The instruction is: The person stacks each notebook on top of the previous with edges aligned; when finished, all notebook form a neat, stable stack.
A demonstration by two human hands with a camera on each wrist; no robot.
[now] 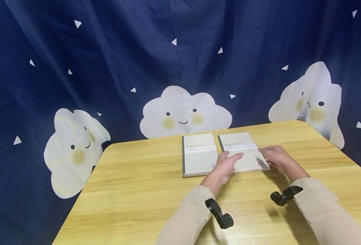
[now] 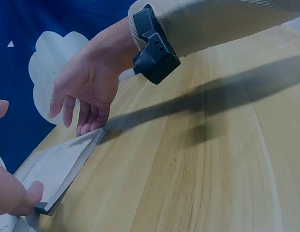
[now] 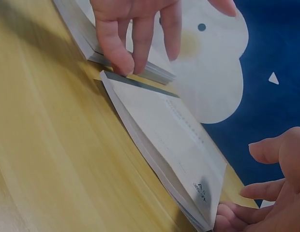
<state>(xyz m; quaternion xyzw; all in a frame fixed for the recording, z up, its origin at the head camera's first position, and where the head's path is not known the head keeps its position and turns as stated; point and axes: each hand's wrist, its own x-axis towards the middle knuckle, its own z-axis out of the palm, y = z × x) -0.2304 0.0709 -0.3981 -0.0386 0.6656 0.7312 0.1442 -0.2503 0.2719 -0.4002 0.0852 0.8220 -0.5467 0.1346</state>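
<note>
Two pale Gambit notebooks with dark spines lie side by side, the left notebook point(image 1: 199, 160) and the right notebook point(image 1: 240, 146). My left hand point(image 1: 224, 165) reaches over the gap between them. Its fingertips rest at the right notebook's spine point(image 3: 140, 86), while the thumb stands out above the cover. On the opposite side, my right hand point(image 1: 277, 157) touches the outer edge near the front corner. In the right wrist view, that hand's fingertips point(image 3: 230, 215) meet the corner, with the thumb raised away from it. The right notebook's page edges point(image 3: 140, 145) fan slightly apart.
The notebooks are near the far side of a wooden table point(image 1: 131, 197). Behind it hangs a dark blue curtain point(image 1: 122, 41) with smiling clouds and small white triangles. Black wrist cameras point(image 1: 221, 216) jut from both beige sleeves point(image 1: 188, 214) over the tabletop.
</note>
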